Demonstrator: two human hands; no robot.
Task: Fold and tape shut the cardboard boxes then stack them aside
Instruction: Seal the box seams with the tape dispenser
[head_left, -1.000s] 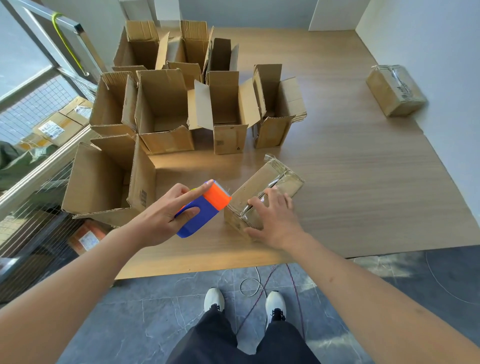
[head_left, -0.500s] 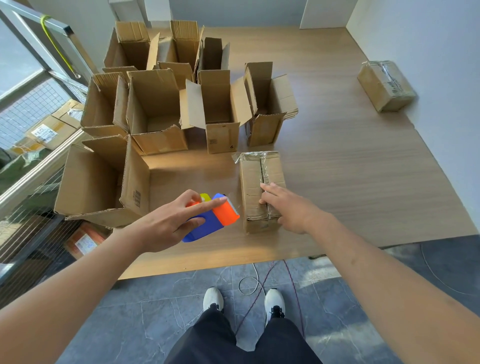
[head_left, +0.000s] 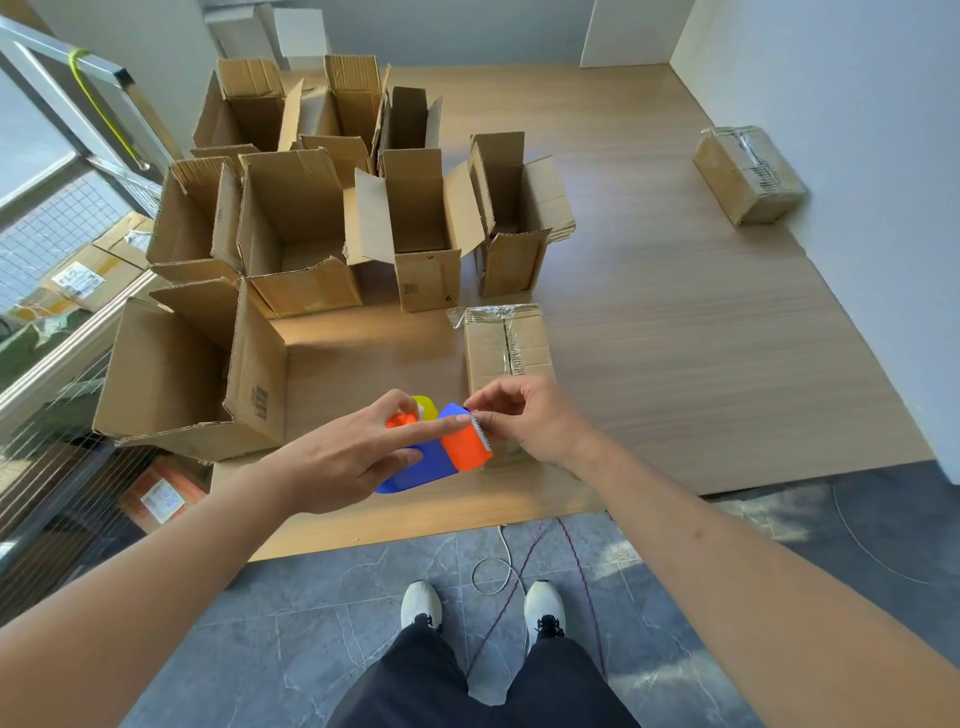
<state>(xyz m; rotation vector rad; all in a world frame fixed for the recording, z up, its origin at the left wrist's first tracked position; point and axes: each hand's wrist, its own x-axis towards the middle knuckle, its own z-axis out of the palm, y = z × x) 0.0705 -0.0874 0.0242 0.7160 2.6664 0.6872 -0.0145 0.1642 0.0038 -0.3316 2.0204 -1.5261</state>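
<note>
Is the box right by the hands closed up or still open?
Closed. The box near the hands has its top flaps folded flat, with shiny tape along the seam; the boxes behind stand open.

You stand on grey stone-look floor tiles (head_left: 291, 639) in white sneakers (head_left: 422, 607), with a thin white cable (head_left: 491, 564) looped between your feet and a dark red cord (head_left: 582, 571) crossing it. To your left, a wire mesh railing (head_left: 47, 244) runs under a metal bar tied with yellow-green cord (head_left: 98, 104).
</note>
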